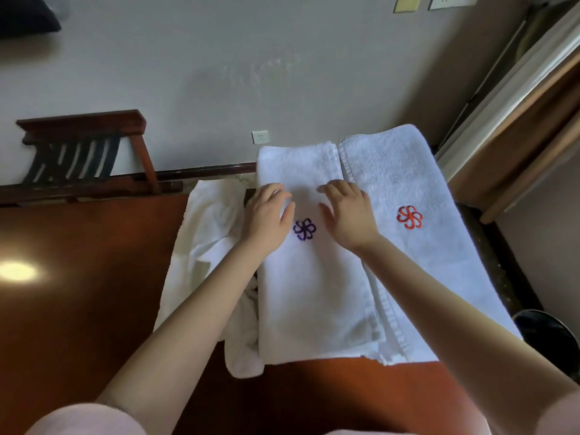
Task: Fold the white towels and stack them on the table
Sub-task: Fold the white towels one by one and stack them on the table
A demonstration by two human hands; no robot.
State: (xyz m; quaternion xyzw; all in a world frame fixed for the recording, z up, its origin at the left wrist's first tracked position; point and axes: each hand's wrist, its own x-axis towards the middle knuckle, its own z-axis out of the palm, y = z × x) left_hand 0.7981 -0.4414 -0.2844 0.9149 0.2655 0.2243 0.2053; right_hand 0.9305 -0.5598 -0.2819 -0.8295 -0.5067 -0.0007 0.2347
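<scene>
A folded white towel with a purple flower emblem (314,293) lies lengthwise on the reddish-brown table (88,277). My left hand (266,218) rests flat on its left side, fingers apart. My right hand (348,215) lies flat just right of the emblem, fingers spread. Neither hand grips anything. To the right lies a second folded white towel with a red flower emblem (417,189), its edge touching the first. A crumpled white towel (207,240) lies to the left, partly under my left forearm.
A dark wooden folding rack (84,152) stands against the grey wall at the back left. A wall socket (260,137) sits behind the towels. A curtain (518,120) hangs at the right. A dark round object (546,337) is below the table's right edge.
</scene>
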